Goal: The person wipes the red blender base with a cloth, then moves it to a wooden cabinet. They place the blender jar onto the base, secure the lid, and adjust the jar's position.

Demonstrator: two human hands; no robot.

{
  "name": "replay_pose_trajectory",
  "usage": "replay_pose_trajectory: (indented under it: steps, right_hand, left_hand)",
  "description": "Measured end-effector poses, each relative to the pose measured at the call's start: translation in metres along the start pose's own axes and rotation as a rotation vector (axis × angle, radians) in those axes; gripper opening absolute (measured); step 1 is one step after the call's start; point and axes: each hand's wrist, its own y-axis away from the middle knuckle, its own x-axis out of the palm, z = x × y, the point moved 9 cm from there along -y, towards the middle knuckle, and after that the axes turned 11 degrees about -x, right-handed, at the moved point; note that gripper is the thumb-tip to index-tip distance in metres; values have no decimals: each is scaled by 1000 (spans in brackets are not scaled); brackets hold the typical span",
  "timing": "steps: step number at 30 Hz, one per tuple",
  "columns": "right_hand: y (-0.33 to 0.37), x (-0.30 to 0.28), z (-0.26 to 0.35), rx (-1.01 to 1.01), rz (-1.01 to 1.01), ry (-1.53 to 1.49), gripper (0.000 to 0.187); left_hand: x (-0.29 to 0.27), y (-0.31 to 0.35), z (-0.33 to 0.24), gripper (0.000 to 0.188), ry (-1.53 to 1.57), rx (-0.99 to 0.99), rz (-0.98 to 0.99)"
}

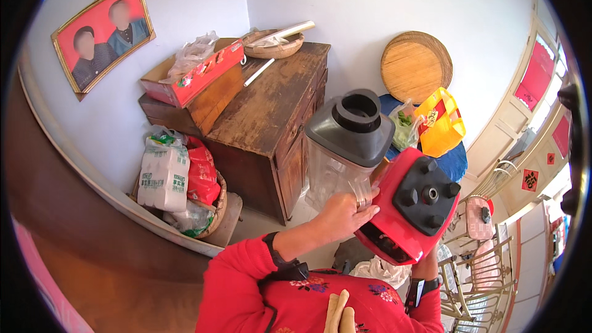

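My left hand (339, 216) is closed around the handle of a transparent blender jar (327, 172). A dark grey lid with a round black opening (357, 111) tops the jar, which tilts a little. Right beside it is a red blender base (394, 203), tipped so that its black top with several knobs and a central socket faces me. My left fingertips reach the base's near edge. Low behind the base, my right hand (424, 266) holds it from the far right side; its fingers are mostly hidden. Jar and base are apart, both held in the air.
An old wooden cabinet (271, 105) stands ahead, carrying a red box (197, 74) and a basket (277, 46). At right, a blue table (455, 163) bears a yellow bag (441, 123). Packed bags (163, 176) sit at left; metal racks and chairs (493, 265) stand lower right.
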Motion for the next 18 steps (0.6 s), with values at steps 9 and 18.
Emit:
replay_pose_trajectory:
  steps: [9,18]
  right_hand:
    - [-88,186,-66,84,224,-61,47]
    - [-225,334,-187,447,519,-164,50]
  left_hand:
    - [-152,-12,-18,41,29,90,-294]
    - [-257,-48,7,42,140,68,-648]
